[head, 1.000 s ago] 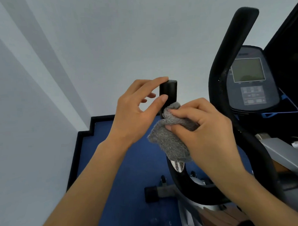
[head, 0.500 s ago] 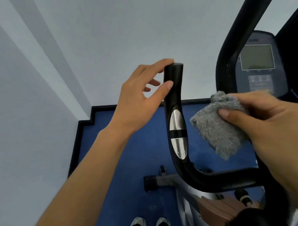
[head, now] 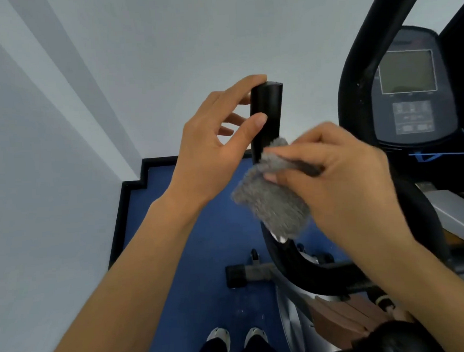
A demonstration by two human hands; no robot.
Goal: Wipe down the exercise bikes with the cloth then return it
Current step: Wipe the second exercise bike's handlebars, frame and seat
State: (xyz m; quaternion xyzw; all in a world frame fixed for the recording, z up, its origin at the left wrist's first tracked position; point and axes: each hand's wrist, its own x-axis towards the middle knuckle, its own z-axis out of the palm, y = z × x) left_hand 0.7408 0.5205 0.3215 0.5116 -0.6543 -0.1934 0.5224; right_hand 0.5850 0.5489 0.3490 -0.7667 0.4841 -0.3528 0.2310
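Note:
A black upright handlebar of the exercise bike rises in the middle of the view. My left hand steadies its top, forefinger over the end cap and thumb against its side. My right hand grips a fluffy grey cloth and presses it against the handlebar just below my left thumb. The cloth hides the silver sensor plates on the bar. The bar curves down into the bike's frame.
The bike's console with a grey screen stands at the right behind a taller black bar. A pale wall fills the left and back. Blue floor with black edging lies below; my shoes show at the bottom.
My right hand swung off to the right with the cloth, baring the silver plates, then came back onto the handlebar. My left hand stayed on the bar's top.

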